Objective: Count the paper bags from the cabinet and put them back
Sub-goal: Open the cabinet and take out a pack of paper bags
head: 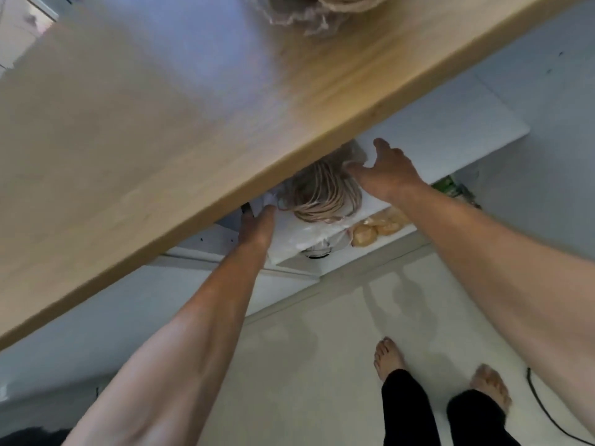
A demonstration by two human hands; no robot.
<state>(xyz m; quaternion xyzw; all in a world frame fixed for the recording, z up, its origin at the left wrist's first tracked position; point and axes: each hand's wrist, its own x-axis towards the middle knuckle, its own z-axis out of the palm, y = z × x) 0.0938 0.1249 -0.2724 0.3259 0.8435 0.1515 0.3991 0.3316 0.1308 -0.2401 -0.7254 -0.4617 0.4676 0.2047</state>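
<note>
We stand at a wooden tabletop [161,123] filling ten o'clock, pale floor [322,333] at six. Beneath its edge, an open white cabinet [418,140] holds the stack of paper bags [318,194], edges outward, near centre. Our right hand [383,172], at two o'clock of the stack, has its fingers spread on the stack's side, likely steadying it. Our left hand [257,226], at eight o'clock, reaches under the edge; its fingers are hidden, so we cannot tell their state.

Countertop [161,130] was pale wood w/ a smooth, faintly glossy finish. Bag handles [317,196] looked like tan twisted paper cord, matt. Cabinet door [450,136] was smooth white, satin. Floor [322,317] pale, smooth, slightly shiny.
</note>
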